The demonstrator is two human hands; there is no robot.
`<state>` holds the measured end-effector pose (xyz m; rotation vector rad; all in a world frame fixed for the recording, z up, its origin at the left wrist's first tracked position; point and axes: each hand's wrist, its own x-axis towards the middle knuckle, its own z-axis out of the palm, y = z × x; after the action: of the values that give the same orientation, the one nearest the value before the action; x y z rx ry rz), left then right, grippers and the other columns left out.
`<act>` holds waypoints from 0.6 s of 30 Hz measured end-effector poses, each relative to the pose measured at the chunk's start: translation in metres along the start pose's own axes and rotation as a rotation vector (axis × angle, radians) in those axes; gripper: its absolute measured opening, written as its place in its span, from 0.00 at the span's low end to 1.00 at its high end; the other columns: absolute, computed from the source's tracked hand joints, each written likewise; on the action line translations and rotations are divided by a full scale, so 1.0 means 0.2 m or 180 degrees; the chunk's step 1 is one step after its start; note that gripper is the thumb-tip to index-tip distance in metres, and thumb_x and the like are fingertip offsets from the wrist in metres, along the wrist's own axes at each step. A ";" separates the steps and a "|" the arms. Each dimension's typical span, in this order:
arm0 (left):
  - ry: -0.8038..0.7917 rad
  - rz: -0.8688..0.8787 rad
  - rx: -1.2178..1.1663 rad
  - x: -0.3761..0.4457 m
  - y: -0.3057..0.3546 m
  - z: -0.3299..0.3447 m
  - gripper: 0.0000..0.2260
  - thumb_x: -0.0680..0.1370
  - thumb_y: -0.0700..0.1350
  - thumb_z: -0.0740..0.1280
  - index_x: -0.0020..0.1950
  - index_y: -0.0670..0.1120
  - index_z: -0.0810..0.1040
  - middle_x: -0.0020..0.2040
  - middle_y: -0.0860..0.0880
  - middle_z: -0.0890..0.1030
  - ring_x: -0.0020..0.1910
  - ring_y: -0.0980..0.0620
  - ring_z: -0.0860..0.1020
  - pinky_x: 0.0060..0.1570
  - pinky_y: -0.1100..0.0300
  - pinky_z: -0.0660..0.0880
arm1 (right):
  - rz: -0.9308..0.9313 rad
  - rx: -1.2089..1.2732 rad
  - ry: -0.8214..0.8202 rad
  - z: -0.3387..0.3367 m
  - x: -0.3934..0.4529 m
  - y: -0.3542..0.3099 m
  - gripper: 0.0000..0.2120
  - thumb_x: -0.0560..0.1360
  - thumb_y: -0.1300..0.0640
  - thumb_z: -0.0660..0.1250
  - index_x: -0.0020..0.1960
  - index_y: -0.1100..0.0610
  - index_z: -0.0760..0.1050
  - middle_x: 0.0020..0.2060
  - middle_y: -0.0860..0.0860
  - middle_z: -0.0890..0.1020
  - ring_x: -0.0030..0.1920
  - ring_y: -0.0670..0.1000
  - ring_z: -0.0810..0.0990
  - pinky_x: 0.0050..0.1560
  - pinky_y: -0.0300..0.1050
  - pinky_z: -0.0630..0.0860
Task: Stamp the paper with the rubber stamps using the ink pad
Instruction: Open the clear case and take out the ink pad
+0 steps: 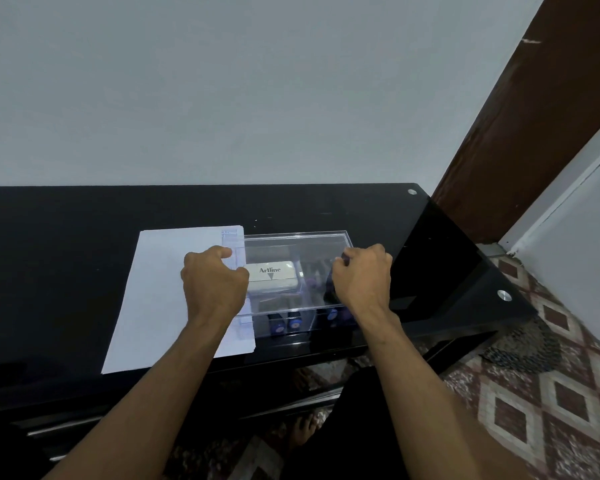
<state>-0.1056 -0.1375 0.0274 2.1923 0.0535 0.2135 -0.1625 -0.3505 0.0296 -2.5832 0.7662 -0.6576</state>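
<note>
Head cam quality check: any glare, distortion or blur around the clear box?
Head view: wide-angle bend along the black table edge; clear box lid gives faint reflections, Artline ink pad label still legible; stamps dim and soft; lighting even, bluish.

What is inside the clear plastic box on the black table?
Inside the clear box lie a white Artline ink pad and dark stamps with blue caps. The right hand and left hand grip its sides, hiding some contents.

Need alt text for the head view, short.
Left hand and right hand grip opposite ends of a clear plastic box holding a white Artline ink pad on a black glass table, beside white paper.
</note>
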 end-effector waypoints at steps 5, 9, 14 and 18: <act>0.0175 -0.0256 0.0050 0.10 -0.15 -0.26 0.18 0.76 0.40 0.72 0.66 0.44 0.79 0.67 0.44 0.79 0.63 0.44 0.78 0.59 0.54 0.75 | -0.0077 0.0361 -0.0382 0.13 -0.07 -0.28 0.09 0.71 0.57 0.65 0.32 0.54 0.76 0.39 0.58 0.79 0.41 0.58 0.79 0.40 0.45 0.80; 0.0392 -0.0339 0.0194 0.22 -0.33 -0.52 0.16 0.76 0.39 0.72 0.63 0.44 0.80 0.62 0.43 0.80 0.56 0.43 0.81 0.49 0.58 0.75 | -0.0176 0.0964 -0.0552 0.27 -0.14 -0.58 0.21 0.71 0.67 0.62 0.28 0.48 0.59 0.39 0.51 0.69 0.36 0.51 0.70 0.25 0.29 0.60; 0.0525 -0.0515 0.0422 0.40 -0.59 -0.81 0.14 0.77 0.40 0.71 0.63 0.47 0.78 0.60 0.42 0.80 0.48 0.45 0.81 0.37 0.57 0.80 | 0.0106 0.1524 -0.1018 0.46 -0.22 -0.94 0.13 0.75 0.68 0.66 0.58 0.61 0.78 0.54 0.48 0.74 0.47 0.47 0.77 0.33 0.23 0.68; 0.0631 -0.0569 0.0543 0.54 -0.75 -0.99 0.13 0.78 0.39 0.70 0.63 0.45 0.79 0.61 0.41 0.80 0.47 0.50 0.76 0.37 0.64 0.71 | 0.0058 0.1611 -0.1265 0.60 -0.30 -1.20 0.18 0.75 0.69 0.67 0.64 0.60 0.76 0.64 0.54 0.76 0.58 0.55 0.79 0.47 0.36 0.74</act>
<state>-0.0279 0.1213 0.0343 2.3127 0.3897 0.3348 -0.0451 -0.1017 0.0223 -2.1355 0.4244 -0.2667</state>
